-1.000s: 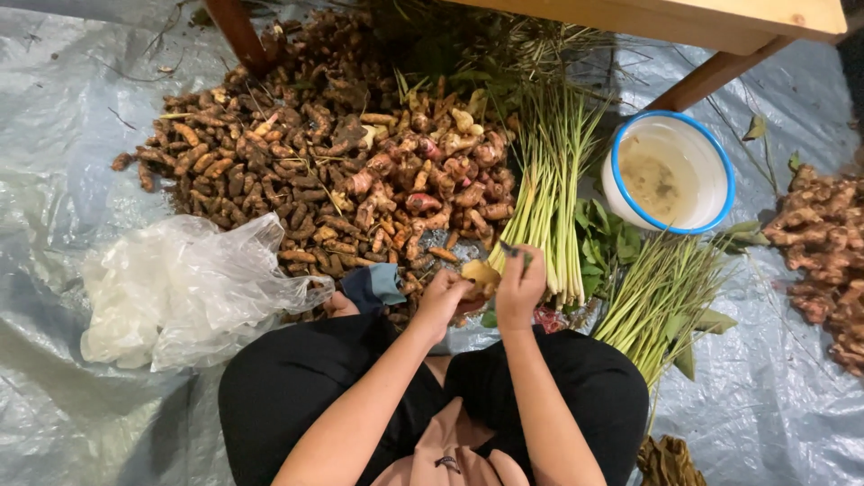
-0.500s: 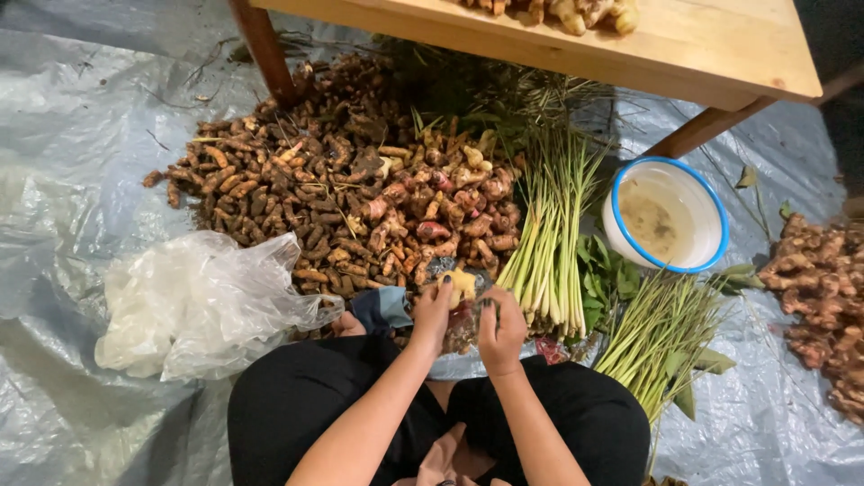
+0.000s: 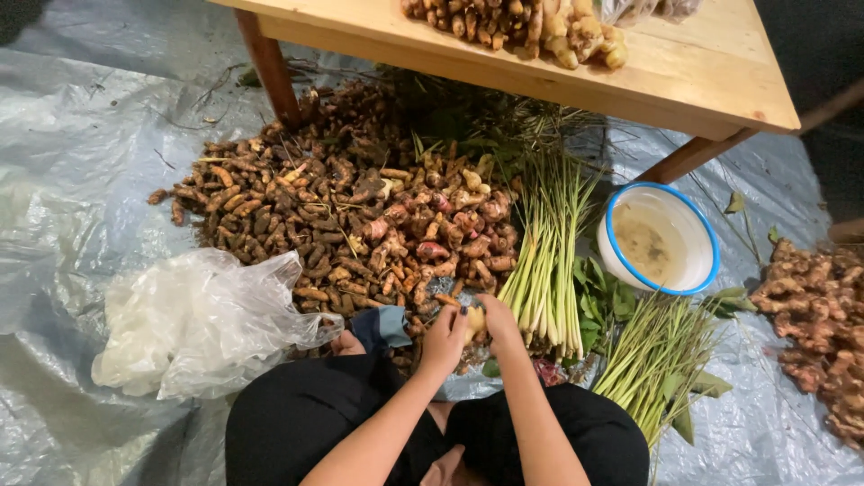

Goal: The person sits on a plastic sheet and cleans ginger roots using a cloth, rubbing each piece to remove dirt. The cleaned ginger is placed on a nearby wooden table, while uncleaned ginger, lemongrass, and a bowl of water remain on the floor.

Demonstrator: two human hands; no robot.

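Left hand (image 3: 443, 340) and right hand (image 3: 500, 322) both grip one pale root piece (image 3: 474, 319) at the near edge of the root heap (image 3: 342, 216) on the tarpaulin (image 3: 81, 180); advise firm hold, working close over the heap.

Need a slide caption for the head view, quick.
Both hands, left hand and right hand, grip a yellowish root piece beside lemongrass stalks.

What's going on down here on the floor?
A person sits on a plastic sheet and holds a small pale root piece between the left hand and right hand. Just ahead lies a big pile of brown roots, with lemongrass bundles to its right and a white bowl beyond. A crumpled clear bag lies to the left, and a wooden table stands above.
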